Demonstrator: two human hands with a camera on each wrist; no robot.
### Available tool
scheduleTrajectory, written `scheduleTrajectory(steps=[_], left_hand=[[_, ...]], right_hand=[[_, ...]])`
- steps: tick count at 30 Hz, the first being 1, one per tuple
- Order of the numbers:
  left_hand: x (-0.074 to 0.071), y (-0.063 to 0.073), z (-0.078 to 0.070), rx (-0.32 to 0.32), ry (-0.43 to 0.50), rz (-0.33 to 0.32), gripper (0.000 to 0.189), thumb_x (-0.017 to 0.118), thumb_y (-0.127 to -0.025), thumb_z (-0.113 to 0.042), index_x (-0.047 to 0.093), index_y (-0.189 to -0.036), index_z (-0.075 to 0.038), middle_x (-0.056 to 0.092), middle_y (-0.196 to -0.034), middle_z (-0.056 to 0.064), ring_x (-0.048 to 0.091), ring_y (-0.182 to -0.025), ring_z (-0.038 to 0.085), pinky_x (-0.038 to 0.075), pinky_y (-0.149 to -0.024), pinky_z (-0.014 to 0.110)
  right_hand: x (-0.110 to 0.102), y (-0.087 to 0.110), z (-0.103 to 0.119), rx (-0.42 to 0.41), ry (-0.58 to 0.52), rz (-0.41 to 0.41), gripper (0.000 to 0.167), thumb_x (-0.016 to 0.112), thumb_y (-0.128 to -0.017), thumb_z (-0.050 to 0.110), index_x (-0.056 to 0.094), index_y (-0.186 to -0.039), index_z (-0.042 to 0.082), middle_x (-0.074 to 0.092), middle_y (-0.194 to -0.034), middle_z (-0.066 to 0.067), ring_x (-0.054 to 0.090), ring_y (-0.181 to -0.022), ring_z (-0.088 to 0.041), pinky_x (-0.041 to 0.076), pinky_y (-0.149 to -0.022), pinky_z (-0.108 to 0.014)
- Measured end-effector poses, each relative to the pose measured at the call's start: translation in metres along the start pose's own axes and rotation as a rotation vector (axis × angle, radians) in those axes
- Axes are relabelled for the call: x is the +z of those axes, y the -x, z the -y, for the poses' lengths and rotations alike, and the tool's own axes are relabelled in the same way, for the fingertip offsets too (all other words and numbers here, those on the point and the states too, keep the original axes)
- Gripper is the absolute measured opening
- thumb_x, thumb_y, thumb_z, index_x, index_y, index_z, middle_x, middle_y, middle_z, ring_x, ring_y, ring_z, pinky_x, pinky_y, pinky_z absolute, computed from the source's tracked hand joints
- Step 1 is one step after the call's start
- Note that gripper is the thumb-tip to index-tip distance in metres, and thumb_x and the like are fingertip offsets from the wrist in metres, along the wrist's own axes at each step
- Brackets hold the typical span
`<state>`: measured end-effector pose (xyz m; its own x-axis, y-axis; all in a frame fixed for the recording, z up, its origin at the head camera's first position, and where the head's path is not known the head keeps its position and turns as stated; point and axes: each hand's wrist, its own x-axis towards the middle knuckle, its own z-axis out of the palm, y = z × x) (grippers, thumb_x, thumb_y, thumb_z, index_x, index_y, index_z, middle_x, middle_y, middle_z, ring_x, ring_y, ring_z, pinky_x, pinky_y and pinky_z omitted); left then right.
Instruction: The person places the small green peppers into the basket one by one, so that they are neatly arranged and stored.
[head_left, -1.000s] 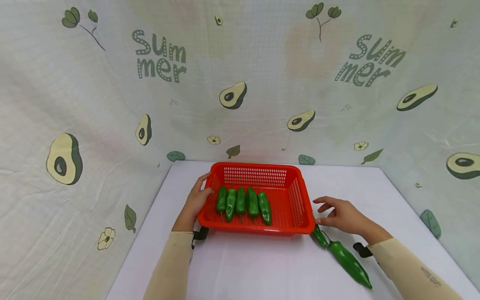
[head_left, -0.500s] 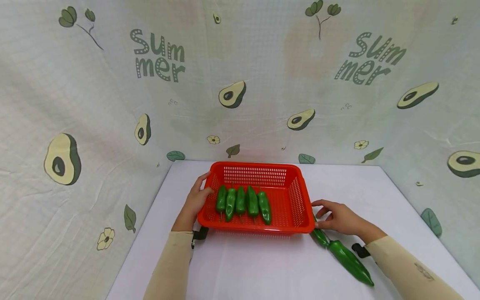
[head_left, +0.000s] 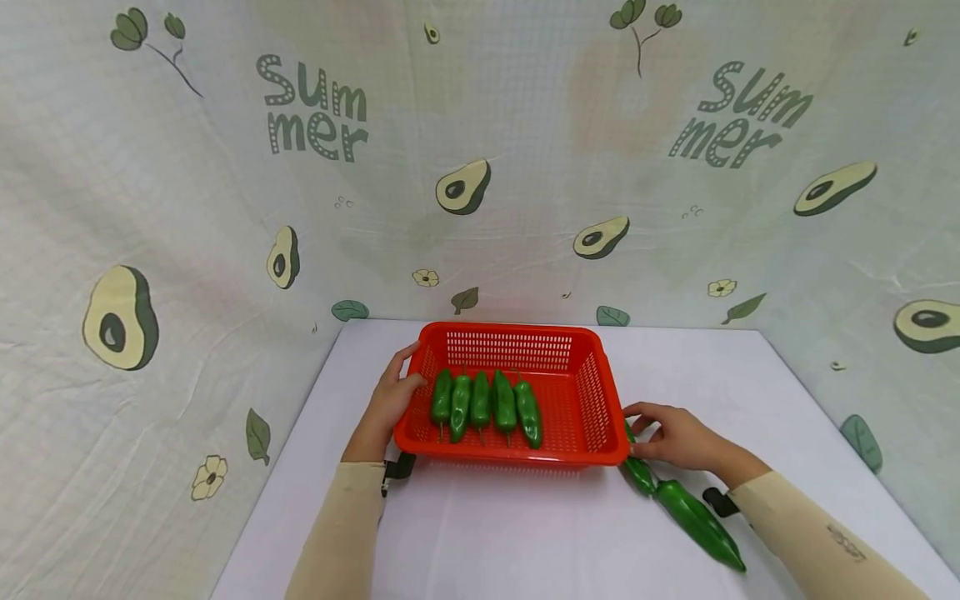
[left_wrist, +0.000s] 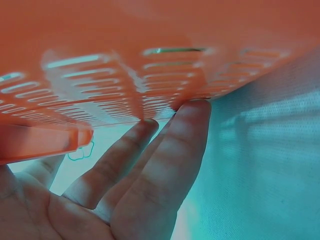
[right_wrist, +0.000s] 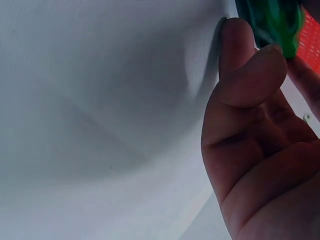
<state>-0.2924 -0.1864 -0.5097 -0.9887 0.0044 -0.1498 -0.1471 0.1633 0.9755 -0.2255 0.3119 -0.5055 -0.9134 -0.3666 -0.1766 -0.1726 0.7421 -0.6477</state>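
Note:
A red mesh basket (head_left: 592, 392) stands on the white table and holds several green peppers (head_left: 480, 404) side by side. My left hand (head_left: 386, 404) holds its left rim, thumb over the edge; in the left wrist view my fingers (left_wrist: 165, 165) lie along the basket's outer wall (left_wrist: 150, 50). My right hand (head_left: 675, 437) rests just right of the basket, loosely curled over the stem end of a small green pepper (head_left: 640, 475). In the right wrist view that pepper (right_wrist: 272, 20) shows at my fingertips (right_wrist: 260, 65), touched but not plainly gripped. A larger green pepper (head_left: 697, 521) lies beside my right forearm.
A cloth printed with avocados (head_left: 465, 187) walls the table (head_left: 525, 533) at the back and on both sides. The table's front edge is out of view. The right part of the basket floor (head_left: 566, 417) is bare.
My right hand has moved left and down, from hovering beside the basket to resting over the small pepper against the basket's right side. The left hand and the basket have stayed put.

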Motion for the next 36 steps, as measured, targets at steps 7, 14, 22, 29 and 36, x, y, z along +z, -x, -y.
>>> scheduleTrajectory(steps=[7, 14, 22, 29, 36], left_hand=[[-0.001, 0.000, 0.000, 0.003, 0.015, 0.000, 0.068, 0.057, -0.097, -0.019, 0.044, -0.158, -0.045, 0.045, -0.157, 0.011, 0.064, -0.119, 0.038, 0.061, -0.091, 0.048], [-0.001, 0.000, 0.000, 0.003, 0.018, 0.005, 0.067, 0.057, -0.097, -0.018, 0.044, -0.157, -0.045, 0.044, -0.158, 0.012, 0.063, -0.121, 0.039, 0.060, -0.093, 0.050], [0.000, 0.001, 0.001, 0.008, 0.019, 0.005, 0.067, 0.057, -0.097, -0.017, 0.044, -0.157, -0.045, 0.046, -0.157, 0.013, 0.064, -0.120, 0.039, 0.060, -0.092, 0.050], [0.000, 0.003, -0.001, 0.014, 0.020, 0.005, 0.067, 0.058, -0.098, -0.017, 0.043, -0.157, -0.044, 0.047, -0.156, 0.014, 0.066, -0.119, 0.039, 0.061, -0.090, 0.050], [0.001, 0.002, -0.001, 0.017, 0.005, -0.002, 0.068, 0.056, -0.097, -0.017, 0.043, -0.158, -0.045, 0.044, -0.158, 0.011, 0.064, -0.121, 0.038, 0.061, -0.091, 0.049]], right_hand=[[0.002, 0.003, -0.001, -0.005, -0.032, -0.004, 0.061, 0.087, -0.088, 0.034, 0.062, -0.140, 0.013, 0.069, -0.112, -0.007, 0.069, -0.082, -0.018, 0.061, -0.073, -0.027], [0.001, 0.006, -0.005, 0.019, -0.091, -0.016, 0.063, 0.088, -0.087, 0.033, 0.061, -0.141, 0.015, 0.068, -0.117, -0.011, 0.071, -0.085, -0.021, 0.062, -0.076, -0.029], [0.000, 0.007, -0.011, 0.049, -0.153, -0.020, 0.064, 0.089, -0.086, 0.030, 0.059, -0.141, 0.015, 0.068, -0.123, -0.014, 0.073, -0.094, -0.023, 0.064, -0.081, -0.036], [-0.003, 0.007, -0.013, 0.055, -0.141, -0.042, 0.064, 0.087, -0.088, 0.031, 0.055, -0.141, 0.015, 0.073, -0.114, -0.011, 0.073, -0.092, -0.022, 0.063, -0.082, -0.041], [-0.007, 0.006, -0.012, 0.073, -0.122, -0.055, 0.065, 0.086, -0.089, 0.034, 0.053, -0.144, 0.017, 0.071, -0.107, -0.010, 0.072, -0.087, -0.021, 0.061, -0.077, -0.038]])
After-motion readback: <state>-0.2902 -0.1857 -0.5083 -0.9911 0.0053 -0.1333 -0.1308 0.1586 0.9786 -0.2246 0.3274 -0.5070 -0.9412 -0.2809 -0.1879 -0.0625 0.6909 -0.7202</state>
